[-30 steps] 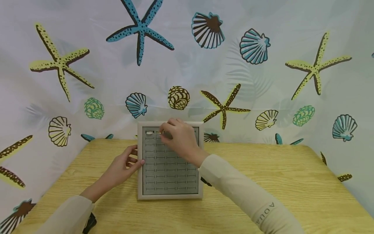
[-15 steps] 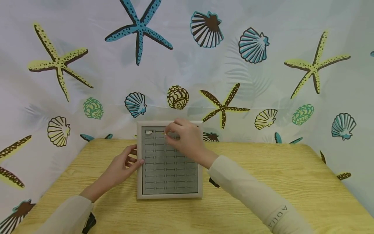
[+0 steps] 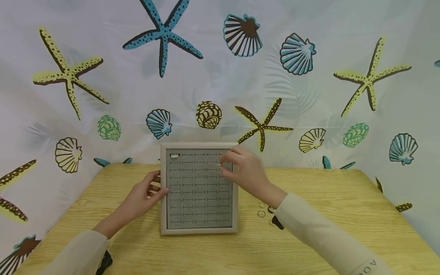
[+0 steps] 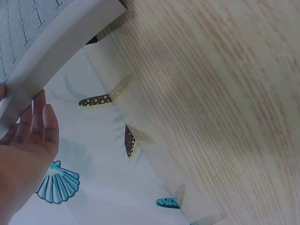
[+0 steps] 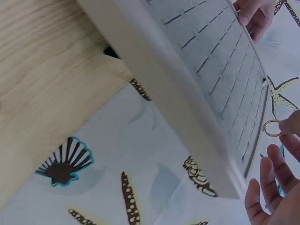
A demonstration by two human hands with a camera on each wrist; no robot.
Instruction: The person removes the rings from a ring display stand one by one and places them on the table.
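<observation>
A ring display board (image 3: 201, 191) in a pale frame stands propped up on the table, its grey padded face cut with rows of short slots. My left hand (image 3: 146, 194) holds the frame's left edge, thumb on the front and fingers behind, as the left wrist view also shows. In the top left slot sits a silvery ring (image 3: 174, 156). Between thumb and forefinger, my right hand (image 3: 245, 170) pinches a gold ring (image 5: 264, 129) in front of the board's upper right part. The right wrist view shows its other fingers loosely bent.
Several thin rings (image 3: 261, 216) lie on the wooden table (image 3: 309, 198) to the right of the board, partly hidden by the right sleeve (image 3: 309, 225). Behind the table hangs a white cloth (image 3: 220, 76) printed with starfish and shells.
My right hand has moved right and slightly down from the board's top row, still pinching the gold ring. Rings on the table have come into sight. The left hand keeps its hold.
</observation>
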